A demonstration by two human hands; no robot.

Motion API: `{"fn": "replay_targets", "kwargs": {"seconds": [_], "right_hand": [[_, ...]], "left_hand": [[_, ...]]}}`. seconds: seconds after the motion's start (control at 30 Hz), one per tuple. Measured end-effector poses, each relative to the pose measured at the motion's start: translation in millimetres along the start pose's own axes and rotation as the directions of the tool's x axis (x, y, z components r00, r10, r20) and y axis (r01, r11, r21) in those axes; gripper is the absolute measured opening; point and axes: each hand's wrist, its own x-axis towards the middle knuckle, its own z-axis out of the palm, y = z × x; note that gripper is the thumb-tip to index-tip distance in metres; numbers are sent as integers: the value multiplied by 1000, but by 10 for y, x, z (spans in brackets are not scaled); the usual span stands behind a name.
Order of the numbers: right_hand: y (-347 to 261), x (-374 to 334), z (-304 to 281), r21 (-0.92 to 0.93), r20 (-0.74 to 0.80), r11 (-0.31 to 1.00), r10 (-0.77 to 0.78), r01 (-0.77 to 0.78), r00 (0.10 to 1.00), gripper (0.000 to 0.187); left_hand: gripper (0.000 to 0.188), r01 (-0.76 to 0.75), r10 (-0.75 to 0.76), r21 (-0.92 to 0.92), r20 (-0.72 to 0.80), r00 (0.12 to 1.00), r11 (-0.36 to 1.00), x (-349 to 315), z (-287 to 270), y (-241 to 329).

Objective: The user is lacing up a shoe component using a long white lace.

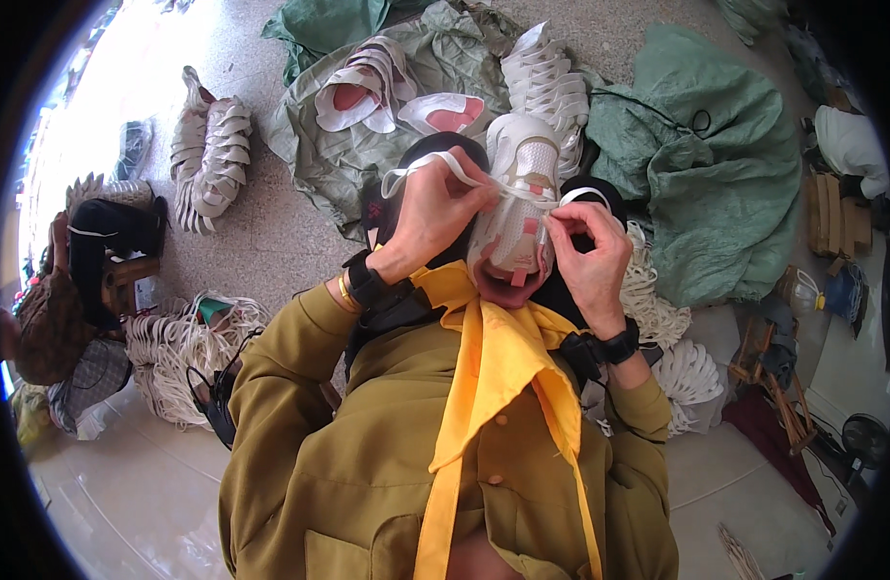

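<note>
A white sneaker upper [511, 237] with pink trim and a pink lining lies between my knees, its toe pointing away from me. My left hand [430, 208] pinches a white shoelace [516, 191] to the left of the tongue, with a loop of it standing up above the fingers. On the other side my right hand [592, 256] pinches the lace's other part close to the eyelets, and a loop curves over the knuckles. Between the two hands the lace runs across the upper. A yellow cloth [498, 372] hangs down my front below the heel opening.
Stacked white uppers [213, 155] lie on the floor at the left, with another stack [546, 72] beyond the toe. Loose cut pieces [368, 87] rest on a green sheet [310, 145]. A green sack [720, 164] stands at the right. Bundled laces [179, 358] lie at the lower left; a person [58, 290] sits nearby.
</note>
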Motion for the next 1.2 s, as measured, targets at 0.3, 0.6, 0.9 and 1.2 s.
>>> {"fn": "replay_targets", "kwargs": {"seconds": [0.3, 0.6, 0.9, 1.2], "right_hand": [[-81, -65, -6, -130, 46, 991, -7, 13, 999, 34], [-131, -66, 6, -213, 61, 977, 27, -13, 998, 34], [-137, -72, -23, -285, 35, 958, -25, 34, 999, 32], [-87, -82, 42, -299, 26, 952, -64, 68, 998, 25]], "left_hand": [[12, -450, 441, 488, 142, 886, 748, -35, 84, 126], [14, -589, 517, 494, 291, 805, 639, 17, 251, 259], [7, -528, 472, 513, 247, 846, 677, 106, 263, 210], [23, -200, 211, 346, 7, 977, 917, 113, 149, 36]]}}
